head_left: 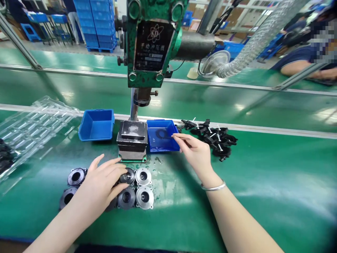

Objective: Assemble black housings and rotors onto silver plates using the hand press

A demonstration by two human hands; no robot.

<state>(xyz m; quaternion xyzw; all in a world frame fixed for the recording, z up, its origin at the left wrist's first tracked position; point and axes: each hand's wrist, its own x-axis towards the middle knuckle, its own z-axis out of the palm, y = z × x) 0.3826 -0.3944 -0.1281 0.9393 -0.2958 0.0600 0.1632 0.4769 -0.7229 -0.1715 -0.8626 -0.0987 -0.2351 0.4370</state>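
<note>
My left hand (106,179) reaches over round metal housings. Its thumb and fingers are closed around a dark-centred housing (128,176), and the hand hides part of the group. Two bright housings (144,197) stand just to the right, while a black-ringed housing (77,176) sits on the other side of the hand. My right hand (193,149) pinches a thin dark pick-like tool (170,137), its tip over a blue bin (170,146). Inside that bin lie black rubber rings (161,133); whether the tool touches one I cannot tell.
A green hand press (147,77) stands over a metal block (132,140). Left of it are another blue bin (97,126) and clear plastic trays (39,123). Black parts with white pins (217,137) are piled on the right. A co-worker's arm (297,66) shows behind the rail.
</note>
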